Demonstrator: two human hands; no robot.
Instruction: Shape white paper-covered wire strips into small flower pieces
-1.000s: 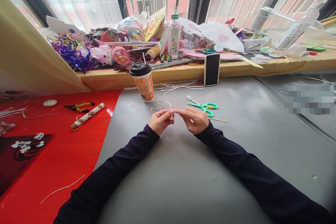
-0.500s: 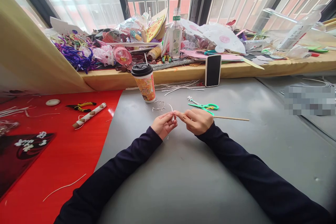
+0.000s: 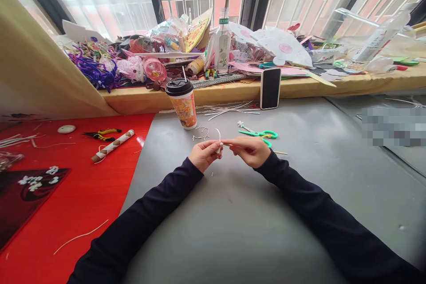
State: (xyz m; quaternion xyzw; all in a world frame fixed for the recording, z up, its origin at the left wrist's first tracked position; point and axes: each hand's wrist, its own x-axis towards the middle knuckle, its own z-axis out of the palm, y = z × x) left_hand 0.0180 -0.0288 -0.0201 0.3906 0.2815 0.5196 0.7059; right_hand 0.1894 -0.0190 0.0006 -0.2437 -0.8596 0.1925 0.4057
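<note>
While a white strip (image 3: 218, 134) is pinched by the left hand (image 3: 204, 155), just beside the right hand (image 3: 251, 151) curled round a thin stick (image 3: 281, 153), it could be bent if pushed too hard.

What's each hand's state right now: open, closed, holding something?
Left hand: closed, pinching a thin white strip.
Right hand: closed, holding a thin stick.

Long sleeves (image 3: 143, 213), dk navy, poss. black, creased cloth, ending at wrists, L hand (image 3: 205, 155) & R hand (image 3: 250, 150) bare
</note>
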